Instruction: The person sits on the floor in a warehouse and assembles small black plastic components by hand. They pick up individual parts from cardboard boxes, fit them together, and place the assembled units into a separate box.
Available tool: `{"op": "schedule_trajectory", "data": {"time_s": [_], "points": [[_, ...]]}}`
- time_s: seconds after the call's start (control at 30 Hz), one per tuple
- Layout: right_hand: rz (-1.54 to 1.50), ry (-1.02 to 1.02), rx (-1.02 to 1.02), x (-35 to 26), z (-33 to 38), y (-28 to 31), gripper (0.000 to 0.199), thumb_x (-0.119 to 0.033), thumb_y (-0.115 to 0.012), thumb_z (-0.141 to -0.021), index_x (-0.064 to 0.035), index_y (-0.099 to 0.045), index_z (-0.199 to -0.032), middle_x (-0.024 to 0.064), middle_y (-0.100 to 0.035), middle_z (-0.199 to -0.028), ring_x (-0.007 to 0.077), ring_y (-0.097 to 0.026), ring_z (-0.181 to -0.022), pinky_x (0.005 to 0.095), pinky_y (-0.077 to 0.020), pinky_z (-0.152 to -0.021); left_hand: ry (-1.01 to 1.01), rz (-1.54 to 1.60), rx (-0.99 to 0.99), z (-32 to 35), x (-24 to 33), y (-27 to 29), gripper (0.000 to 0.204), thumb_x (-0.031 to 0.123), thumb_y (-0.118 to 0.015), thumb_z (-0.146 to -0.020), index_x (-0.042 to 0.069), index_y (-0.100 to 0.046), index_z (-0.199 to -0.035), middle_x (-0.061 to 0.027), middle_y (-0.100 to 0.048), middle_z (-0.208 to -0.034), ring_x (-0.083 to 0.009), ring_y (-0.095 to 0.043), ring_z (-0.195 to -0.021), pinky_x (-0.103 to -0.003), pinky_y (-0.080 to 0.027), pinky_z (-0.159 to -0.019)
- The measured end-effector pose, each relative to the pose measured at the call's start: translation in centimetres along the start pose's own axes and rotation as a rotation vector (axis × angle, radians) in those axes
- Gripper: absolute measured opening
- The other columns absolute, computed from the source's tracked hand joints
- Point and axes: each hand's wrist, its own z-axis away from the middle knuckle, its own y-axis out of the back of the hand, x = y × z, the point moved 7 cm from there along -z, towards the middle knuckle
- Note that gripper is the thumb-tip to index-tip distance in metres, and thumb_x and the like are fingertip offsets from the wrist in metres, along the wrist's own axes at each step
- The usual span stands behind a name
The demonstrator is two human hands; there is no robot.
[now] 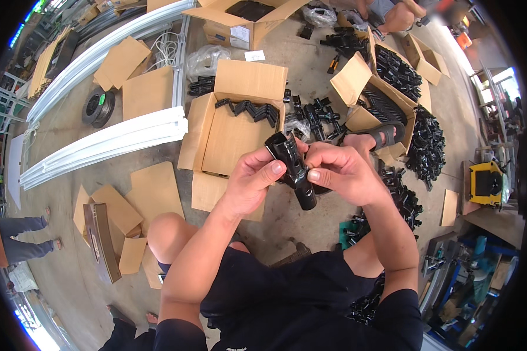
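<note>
A glossy black pipe fitting [291, 159], with a round tube end pointing down, is held up in front of my chest. My left hand [247, 178] is closed round its upper left side, thumb laid along it. On the other side, my right hand [341, 171] pinches the fitting's edge between thumb and fingers. Whether a small part is also between those fingertips is hidden. Beyond my hands, an opened cardboard box [233, 143] has a row of black fittings [249, 110] along its far side.
Loose black fittings [425, 146] lie heaped to the right, beside a box of stacked black parts [386, 102]. White metal rails [108, 143] stretch across the left floor. Flattened cardboard [152, 190] lies near my left knee. Other people are at the far right and left edges.
</note>
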Motion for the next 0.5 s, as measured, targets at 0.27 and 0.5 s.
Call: {"op": "schedule_trajectory", "data": {"time_s": [0.27, 0.5], "points": [[-0.103, 0.038, -0.012, -3.4, 4.2, -3.0, 0.013, -0.011, -0.065, -0.102, 0.0012, -0.071, -0.103, -0.0004, -0.057, -0.100, 0.0081, -0.052, -0.088, 0.0251, -0.0435, -0.077, -0.003, 0.033, -0.170, 2.2, 0.7, -3.7, 0.045, 0.035, -0.075, -0.095, 0.001, -0.071, -0.124, -0.0124, -0.063, -0.136, -0.0232, -0.061, -0.123, -0.041, -0.051, -0.105], [-0.166, 0.039, 0.027, -3.8, 6.1, -3.5, 0.014, -0.012, -0.065, -0.103, 0.0009, -0.070, -0.103, 0.0001, -0.056, -0.101, 0.0091, -0.052, -0.090, 0.0253, -0.0439, -0.079, -0.017, 0.086, -0.249, 2.5, 0.1, -5.2, 0.046, 0.028, -0.075, -0.097, 0.000, -0.067, -0.132, -0.0087, -0.066, -0.134, -0.0187, -0.065, -0.117, -0.035, -0.054, -0.100]]}}
